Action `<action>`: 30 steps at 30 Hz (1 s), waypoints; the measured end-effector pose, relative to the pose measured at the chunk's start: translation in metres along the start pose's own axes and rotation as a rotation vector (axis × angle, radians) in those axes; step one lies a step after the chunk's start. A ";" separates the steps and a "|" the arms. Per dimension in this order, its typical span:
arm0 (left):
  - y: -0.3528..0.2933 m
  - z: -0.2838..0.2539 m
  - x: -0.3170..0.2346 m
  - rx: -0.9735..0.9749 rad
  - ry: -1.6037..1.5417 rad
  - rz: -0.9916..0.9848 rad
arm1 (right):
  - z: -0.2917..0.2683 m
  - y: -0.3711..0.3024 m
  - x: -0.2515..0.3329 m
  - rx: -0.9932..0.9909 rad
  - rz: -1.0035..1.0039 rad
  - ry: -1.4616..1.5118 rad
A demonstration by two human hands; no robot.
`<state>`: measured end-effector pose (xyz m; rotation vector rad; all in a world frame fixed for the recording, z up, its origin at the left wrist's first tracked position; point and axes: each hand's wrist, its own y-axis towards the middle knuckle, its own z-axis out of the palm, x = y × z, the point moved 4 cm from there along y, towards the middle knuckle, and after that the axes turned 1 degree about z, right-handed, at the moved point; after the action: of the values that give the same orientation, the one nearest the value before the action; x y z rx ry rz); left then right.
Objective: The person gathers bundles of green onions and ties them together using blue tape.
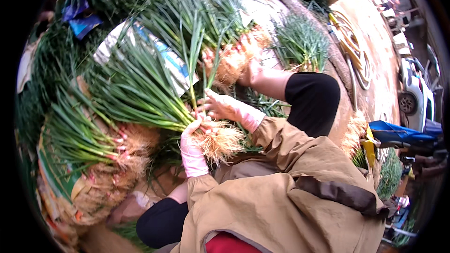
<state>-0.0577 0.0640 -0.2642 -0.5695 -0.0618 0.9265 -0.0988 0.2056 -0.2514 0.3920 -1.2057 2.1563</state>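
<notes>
Just above the person's lap, and low over the ground, there is a bunch of green onions [145, 89], which is the thing being handled. Its leaves point to the upper left and pass over the lower edge of a white and blue bag [176, 64], and its pale roots [220, 141] hang at the right end. The left hand [190, 137] is closed around the bunch at the base of the stems, close to the roots. The right hand [224, 106] is just beside it, with curled fingers, where some loose stalks [192, 84] stand more upright than the others; I cannot tell if its fingers pinch them or only touch them. In my judgement, the left hand does well to hold firm but not hard, because fresh stems can probably be bruised. It seems better to lay the loose stalks parallel to the rest, with white ends at one level, so that the roots make one even end. Long leaves may catch in the neighbours, so it is wise to lift them clear of the left pile [86, 133] and of the upper pile [229, 61], which lies beyond the bag's right edge.
</notes>
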 end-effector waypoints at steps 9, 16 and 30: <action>0.001 0.004 0.000 -0.089 0.104 -0.007 | -0.167 -0.134 0.231 -0.866 -0.759 -0.686; -0.002 0.017 0.001 -0.054 0.061 -0.040 | -0.188 -0.155 0.272 -1.396 -0.316 -1.686; -0.007 0.007 0.004 -0.125 0.149 -0.024 | 0.034 0.028 0.018 -0.297 -0.685 -1.091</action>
<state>-0.0519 0.0667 -0.2552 -0.7508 0.0082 0.8586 -0.1320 0.1736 -0.2418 1.6856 -1.5580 1.0819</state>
